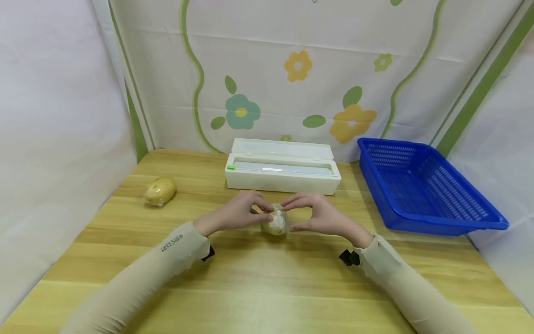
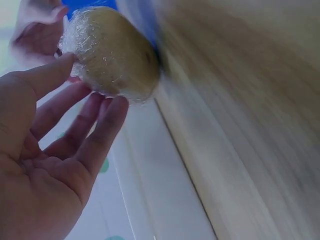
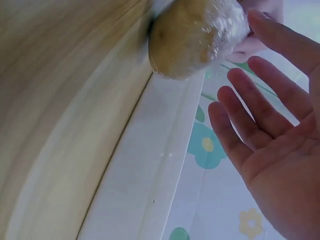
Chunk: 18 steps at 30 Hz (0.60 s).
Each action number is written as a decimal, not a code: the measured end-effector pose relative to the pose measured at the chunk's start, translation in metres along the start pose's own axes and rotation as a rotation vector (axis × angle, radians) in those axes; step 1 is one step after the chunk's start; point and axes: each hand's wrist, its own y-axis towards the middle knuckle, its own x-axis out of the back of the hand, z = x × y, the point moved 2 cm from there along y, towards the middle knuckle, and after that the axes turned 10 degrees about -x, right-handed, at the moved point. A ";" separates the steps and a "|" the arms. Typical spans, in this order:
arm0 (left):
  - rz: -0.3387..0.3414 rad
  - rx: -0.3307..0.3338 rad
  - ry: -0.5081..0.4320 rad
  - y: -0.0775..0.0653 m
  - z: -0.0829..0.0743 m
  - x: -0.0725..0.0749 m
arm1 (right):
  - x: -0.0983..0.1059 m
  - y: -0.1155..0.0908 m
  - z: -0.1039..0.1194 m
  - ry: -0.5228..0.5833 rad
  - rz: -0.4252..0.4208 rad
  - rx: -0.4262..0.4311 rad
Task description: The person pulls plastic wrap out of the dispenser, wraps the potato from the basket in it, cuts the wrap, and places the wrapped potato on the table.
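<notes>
A potato [image 1: 276, 222] wrapped in crinkled clear plastic film sits on the wooden table, between the two hands. My left hand [image 1: 242, 211] holds it from the left; in the left wrist view the thumb [image 2: 57, 72] lies on the bunched film and the fingertips [image 2: 119, 102] meet the potato's side. On the other side, my right hand [image 1: 320, 214] has its fingers spread and relaxed. In the right wrist view its thumb tip [image 3: 257, 20] is right at the film, while the other fingers stand apart from the potato.
Behind the hands stands a white film dispenser box [image 1: 283, 179] with its lid raised and a green slider at its left. Another film-wrapped potato [image 1: 160, 190] lies at the left. A blue perforated basket [image 1: 448, 221] is at the right. A flowered cloth [image 1: 267, 69] hangs behind the table.
</notes>
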 end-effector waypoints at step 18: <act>-0.037 -0.181 0.135 0.001 -0.003 0.009 | -0.018 0.005 -0.002 -0.180 -0.127 0.098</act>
